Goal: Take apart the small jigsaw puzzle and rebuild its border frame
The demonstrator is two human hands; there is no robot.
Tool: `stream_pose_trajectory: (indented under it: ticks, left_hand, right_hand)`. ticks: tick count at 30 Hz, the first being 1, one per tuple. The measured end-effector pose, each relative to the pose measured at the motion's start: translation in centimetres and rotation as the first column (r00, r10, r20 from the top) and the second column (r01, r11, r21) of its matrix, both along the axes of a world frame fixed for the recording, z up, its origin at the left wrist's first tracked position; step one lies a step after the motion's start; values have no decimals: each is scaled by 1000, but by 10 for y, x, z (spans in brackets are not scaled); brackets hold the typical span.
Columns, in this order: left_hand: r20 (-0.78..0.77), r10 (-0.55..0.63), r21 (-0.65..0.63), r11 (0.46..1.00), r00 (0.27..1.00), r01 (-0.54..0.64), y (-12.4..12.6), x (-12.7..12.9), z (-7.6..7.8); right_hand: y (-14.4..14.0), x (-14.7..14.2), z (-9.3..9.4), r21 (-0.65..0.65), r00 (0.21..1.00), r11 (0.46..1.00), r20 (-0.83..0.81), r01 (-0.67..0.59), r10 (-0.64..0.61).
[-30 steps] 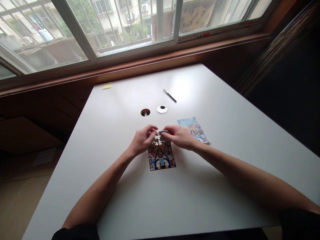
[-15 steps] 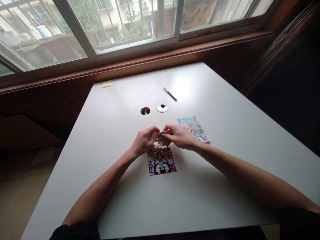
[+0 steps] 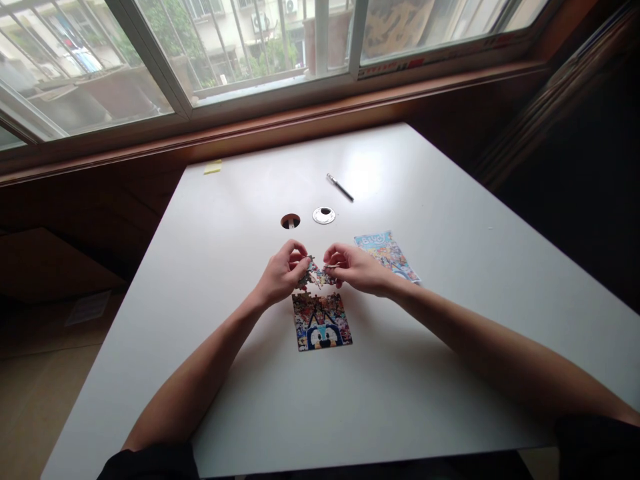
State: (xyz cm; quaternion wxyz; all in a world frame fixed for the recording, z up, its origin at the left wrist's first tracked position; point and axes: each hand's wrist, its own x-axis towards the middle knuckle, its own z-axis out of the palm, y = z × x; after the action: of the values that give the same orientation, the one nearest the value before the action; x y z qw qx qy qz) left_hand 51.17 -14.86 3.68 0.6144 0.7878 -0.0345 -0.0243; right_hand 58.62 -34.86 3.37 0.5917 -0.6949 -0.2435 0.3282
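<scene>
A colourful jigsaw puzzle (image 3: pixel 321 322) lies flat on the white table (image 3: pixel 410 373) in front of me. Its lower part is assembled and shows a blue cartoon face. My left hand (image 3: pixel 281 273) and my right hand (image 3: pixel 356 269) meet just above its far edge. Between their fingertips they pinch a strip of joined puzzle pieces (image 3: pixel 315 274), lifted a little off the table. Each hand grips one end of that strip.
A printed picture card (image 3: pixel 386 255) lies right of my right hand. Farther back are a round cable hole (image 3: pixel 290 221), its loose white cap (image 3: pixel 324 215) and a dark pen (image 3: pixel 340 187). A yellow sticky note (image 3: pixel 213 167) sits at the far edge below the window.
The top strip of pieces has come away from the assembled puzzle and is now raised between both hands. Both hands moved slightly away from me.
</scene>
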Motion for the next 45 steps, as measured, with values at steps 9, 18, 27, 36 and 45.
stream_pose_trajectory:
  ticks: [9,18,27,36,45]
  left_hand:
    - [-89,-173,-4,985,981,174,7,0,9]
    - [10,-92,103,991,996,91,-1,-2,4]
    - [-62,-101,-51,994,993,98,-3,-2,8]
    - [-61,-18,-17,1000,998,17,-2,-2,7]
    - [-55,-121,-61,991,991,117,-1,-3,11]
  right_hand:
    - [-3,0,4,4,999,1000,45,-19,19]
    - [2,-5,5,33,998,999,-62,36,-34]
    - [-1,-1,7,14,998,999,-54,31,-31]
    - [-3,-4,10,-108,962,994,272,21,9]
    - [-3,-7,11,-212,911,977,407,31,60]
